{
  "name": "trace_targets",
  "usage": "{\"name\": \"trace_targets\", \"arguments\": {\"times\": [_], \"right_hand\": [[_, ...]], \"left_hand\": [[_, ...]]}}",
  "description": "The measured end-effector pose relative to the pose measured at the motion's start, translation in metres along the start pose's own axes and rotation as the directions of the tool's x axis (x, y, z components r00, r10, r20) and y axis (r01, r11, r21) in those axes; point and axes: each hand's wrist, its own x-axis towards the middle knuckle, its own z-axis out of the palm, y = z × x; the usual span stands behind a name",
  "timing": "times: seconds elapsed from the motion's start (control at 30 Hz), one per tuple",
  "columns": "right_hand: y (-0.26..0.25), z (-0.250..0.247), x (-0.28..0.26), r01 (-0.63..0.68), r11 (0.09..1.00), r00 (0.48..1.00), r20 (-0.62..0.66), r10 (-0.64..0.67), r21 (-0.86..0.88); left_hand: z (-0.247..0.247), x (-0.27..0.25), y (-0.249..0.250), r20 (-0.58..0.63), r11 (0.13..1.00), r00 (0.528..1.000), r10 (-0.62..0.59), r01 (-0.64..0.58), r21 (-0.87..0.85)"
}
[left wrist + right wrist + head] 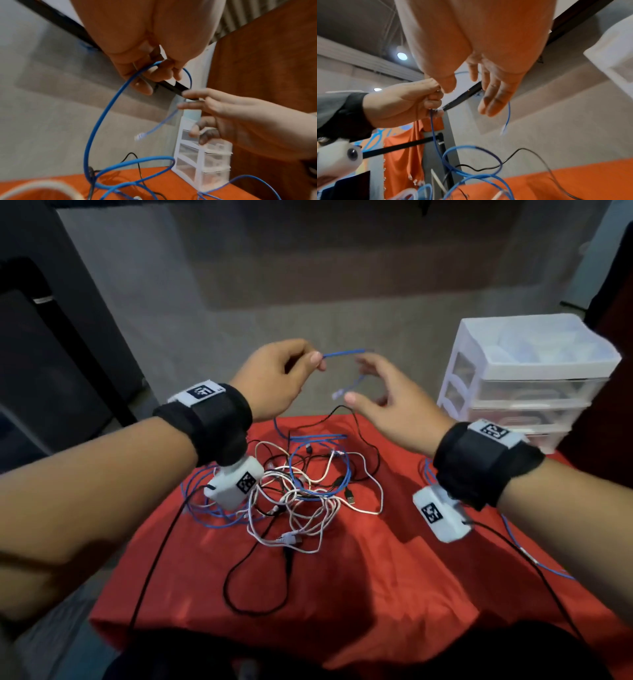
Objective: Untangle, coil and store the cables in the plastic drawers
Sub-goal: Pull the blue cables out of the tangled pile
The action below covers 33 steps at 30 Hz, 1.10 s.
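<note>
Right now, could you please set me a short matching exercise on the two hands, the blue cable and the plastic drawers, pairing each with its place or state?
Things:
1. left hand
2. right hand
3. blue cable
4. plastic drawers

Places or states:
A. stands at the far right of the red cloth
B. open, fingers spread, holding nothing
C. pinches the cable, raised above the tangle
D. runs up from the tangle, its plug end dangling free

Pairs: 1-C, 2-B, 3-D, 4-A
</note>
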Motion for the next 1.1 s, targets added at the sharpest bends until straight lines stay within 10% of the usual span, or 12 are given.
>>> {"name": "trace_targets", "arguments": {"times": [0.2,0.4,0.6,0.77,0.93,1.1], "right_hand": [[-0.053,-0.02,0.007,0.076,0.99,0.927,-0.358,-0.113,-0.114],[-0.062,-0.036,-0.002,0.094,0.934,0.993,0.106,-0.061,-0.344],[-0.047,-0.12,-0.004,-0.146,0.953,0.958,-0.278,0.069,-0.266],[-0.029,-0.111,-0.018,-0.212,0.817,0.91,0.196,0.365,-0.536],[-0.066,-0.082,-0.002,-0.005,0.834,1.0,0.019,0.019,-0.552],[-0.095,-0.039,0.012,0.183,0.809,0.933,0.358,0.036,-0.559]], "left_hand": [[-0.022,-0.013,0.033,0.042,0.989,0.996,0.078,-0.083,0.123],[-0.024,-0.034,0.036,0.088,0.986,0.987,0.135,-0.143,0.09],[-0.043,-0.06,-0.044,0.134,0.95,0.971,-0.197,0.156,0.269],[-0.041,-0.059,-0.048,0.068,0.955,0.977,-0.201,0.18,0.237],[-0.022,-0.038,-0.003,0.156,0.927,0.981,0.116,-0.164,0.338],[-0.013,-0.025,0.032,0.21,0.869,0.932,0.296,-0.354,0.345]]}}
